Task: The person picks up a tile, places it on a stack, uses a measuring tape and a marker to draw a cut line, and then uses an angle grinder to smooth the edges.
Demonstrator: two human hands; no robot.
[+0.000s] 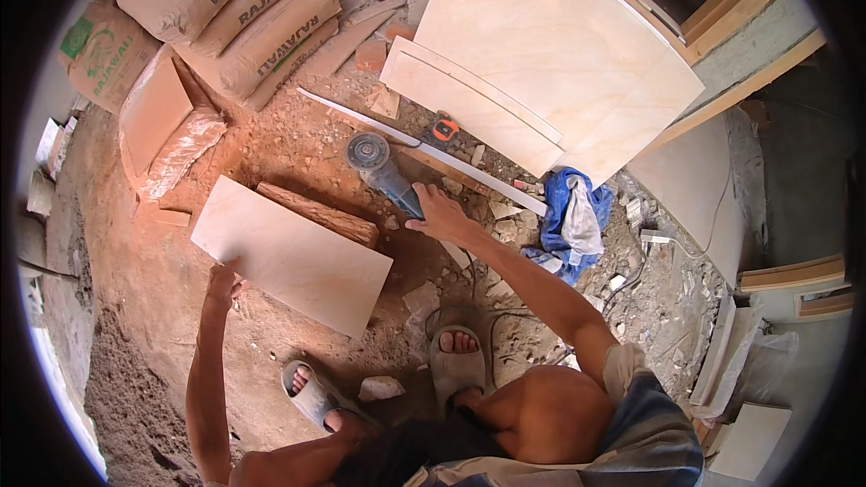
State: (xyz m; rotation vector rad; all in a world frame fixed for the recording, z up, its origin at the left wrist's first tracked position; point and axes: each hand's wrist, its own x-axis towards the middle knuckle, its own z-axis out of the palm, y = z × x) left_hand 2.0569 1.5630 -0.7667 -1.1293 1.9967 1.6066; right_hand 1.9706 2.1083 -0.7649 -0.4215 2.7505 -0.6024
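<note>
A cream rectangular tile [290, 257] lies at an angle in front of me, its far side beside a rough wooden block [317, 213]. My left hand [225, 285] grips the tile's near left edge, thumb on top and fingers curled at the rim. To the right of the tile, my right hand [440, 213] is closed around the rear of a blue angle grinder [390, 182]. The grinder's round disc end [368, 152] points away from me, apart from the tile. Part of the grinder's body is hidden under my right hand.
A long white straightedge [469, 171] and an orange tape measure [445, 129] lie beyond the grinder. Large tiles [559, 36] stand at the back, and a blue and white cloth [577, 225] lies right. Paper sacks [262, 27] are stacked far left. Rubble and a cable [493, 334] cover the ground nearby.
</note>
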